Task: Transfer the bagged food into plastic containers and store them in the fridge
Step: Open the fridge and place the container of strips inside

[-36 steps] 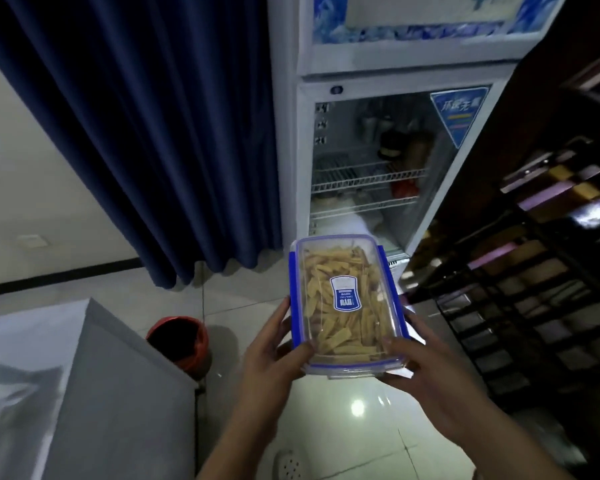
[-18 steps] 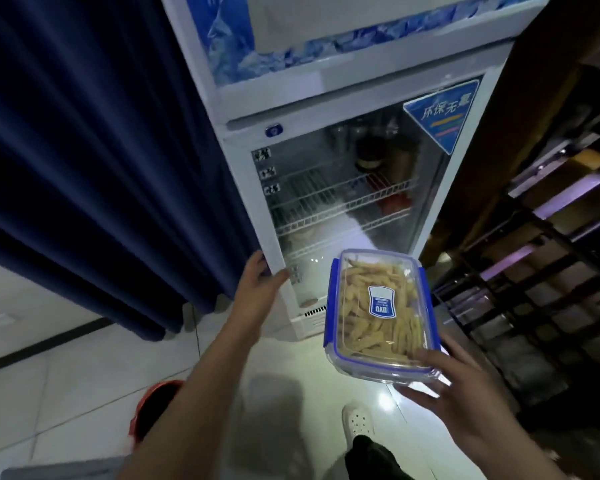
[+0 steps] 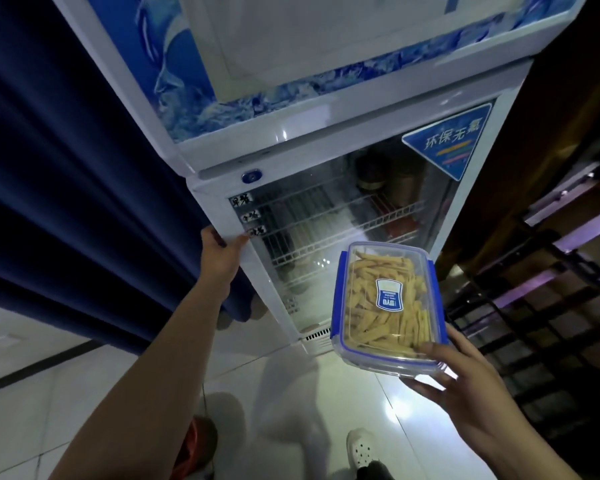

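The container [image 3: 388, 308], lid clipped on and filled with pale yellow food strips, sits in front of the fridge's glass door [image 3: 343, 237], low and right of centre. My right hand [image 3: 465, 382] carries it alone from beneath its near end, thumb over the lid's edge. A second ago both hands held it; the left hand [image 3: 219, 252] has since let go and now grips the door's left edge, fingers wrapped round the frame beside the curtain [image 3: 66, 185]. The door appears closed. Wire shelves [image 3: 326, 230] inside hold jars at upper right. I judge that filling is done and storing begins: pull the door open, then slide the container onto a shelf.
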